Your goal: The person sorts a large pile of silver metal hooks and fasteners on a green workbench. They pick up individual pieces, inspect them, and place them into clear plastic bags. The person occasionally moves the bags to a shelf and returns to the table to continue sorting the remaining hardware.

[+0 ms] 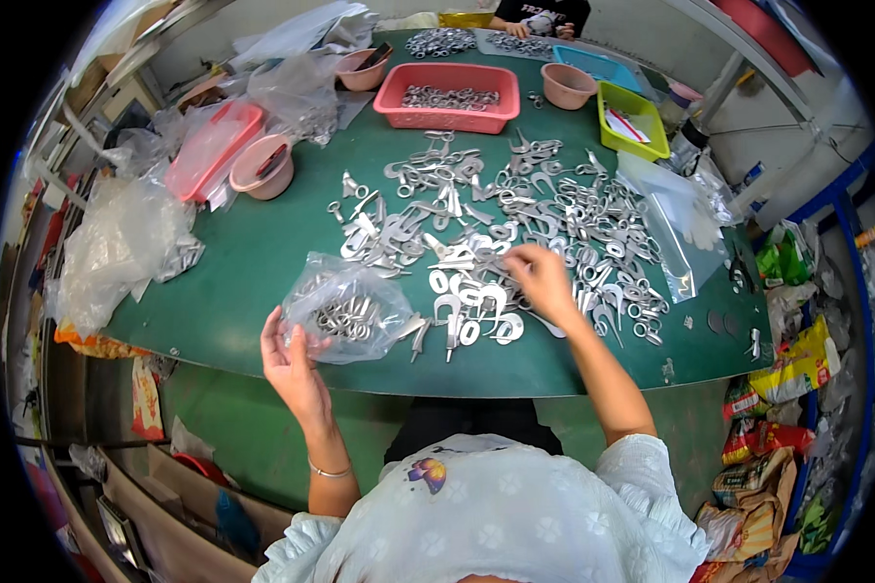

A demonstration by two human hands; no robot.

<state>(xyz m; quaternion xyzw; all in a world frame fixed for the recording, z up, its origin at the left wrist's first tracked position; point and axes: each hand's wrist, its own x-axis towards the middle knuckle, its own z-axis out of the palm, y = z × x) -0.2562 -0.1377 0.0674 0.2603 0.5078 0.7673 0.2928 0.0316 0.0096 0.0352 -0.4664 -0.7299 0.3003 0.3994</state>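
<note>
My left hand (295, 364) grips the edge of a clear plastic bag (391, 309), its thumb in front and its fingers at the side. Inside the bag lie several small grey metal parts (345, 316) with ring-shaped ends. Over the middle of a wide spread of loose metal parts (593, 219) is my right hand (544, 282), its fingers pinched together. What those fingertips hold, if anything, is too small to make out. Hooked and ring-shaped metal pieces (476, 301) lie just left of that hand, near the bag.
On the green table (233, 262), a pink basin (447, 115) of metal parts stands at the back. A yellow-green basket (635, 141) and a flat clear bag (685, 243) are at the right. Crumpled plastic (117, 243) covers the left side. Another person (540, 19) sits opposite.
</note>
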